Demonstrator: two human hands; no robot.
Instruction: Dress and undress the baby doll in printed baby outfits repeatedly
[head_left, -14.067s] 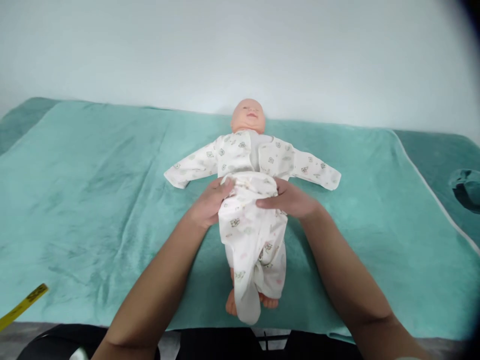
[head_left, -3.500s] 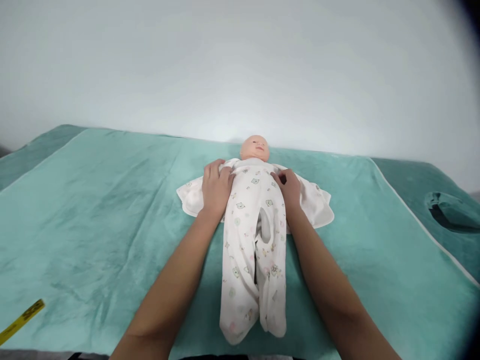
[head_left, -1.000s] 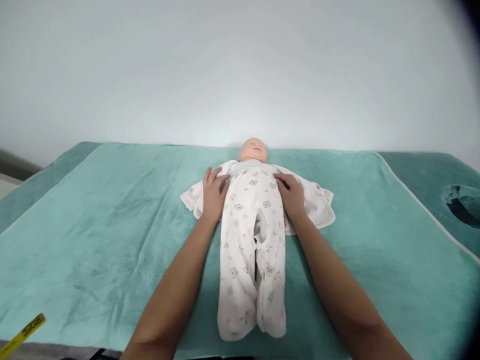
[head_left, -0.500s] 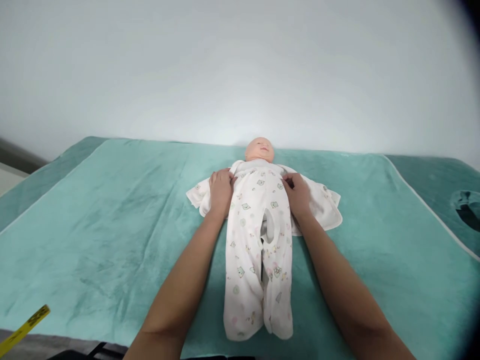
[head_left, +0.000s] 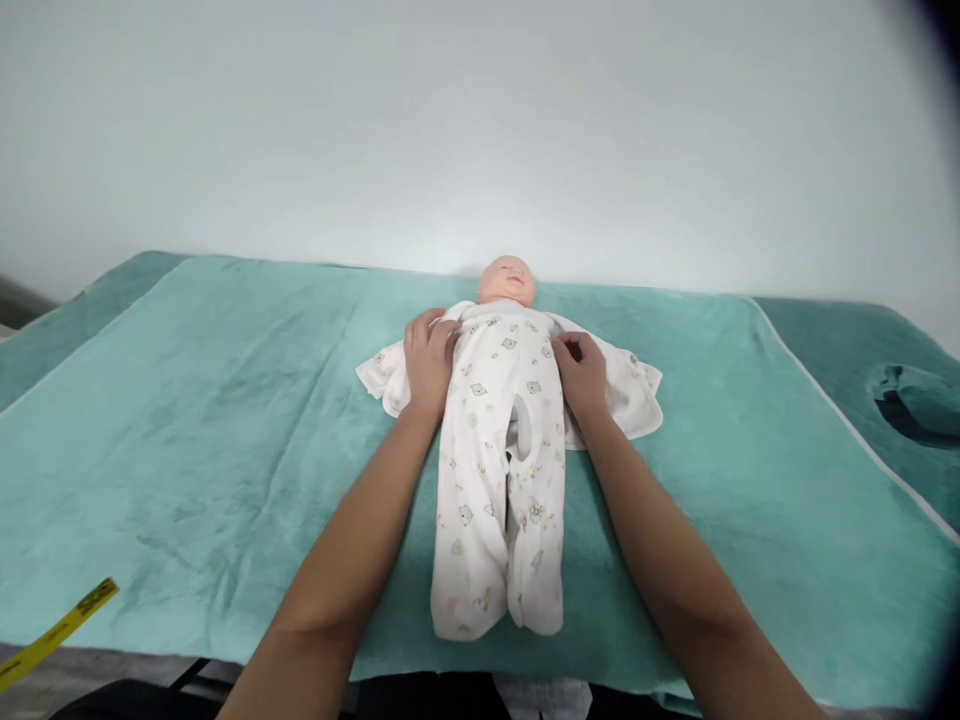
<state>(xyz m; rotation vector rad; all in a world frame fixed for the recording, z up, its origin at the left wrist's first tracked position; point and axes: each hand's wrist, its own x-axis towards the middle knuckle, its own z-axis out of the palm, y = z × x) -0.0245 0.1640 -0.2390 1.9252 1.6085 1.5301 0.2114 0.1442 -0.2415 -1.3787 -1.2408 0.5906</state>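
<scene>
A bald baby doll (head_left: 507, 281) lies on its back, head toward the wall. White footed baby pants (head_left: 495, 400), printed with small animals, cover it from the chest down and hide its legs and feet. A split at the crotch shows pale cloth beneath. My left hand (head_left: 429, 362) is bent at the left edge of the pants' waist, thumb and forefinger close together on the cloth. At the right edge my right hand (head_left: 583, 372) pinches the waist between thumb and curled forefinger. Partly under both hands, a white printed baby jacket (head_left: 631, 395) spreads out sideways.
A teal blanket (head_left: 225, 420) covers the table up to the pale wall (head_left: 480, 130). At the right lies a clear item with a dark band (head_left: 911, 420). Yellow tape (head_left: 60, 630) marks the front left edge.
Long before, the pants were bunched at the doll's waist with its feet showing; they now reach its chest and cover the feet. In the last second, the hands stay at the waist edges.
</scene>
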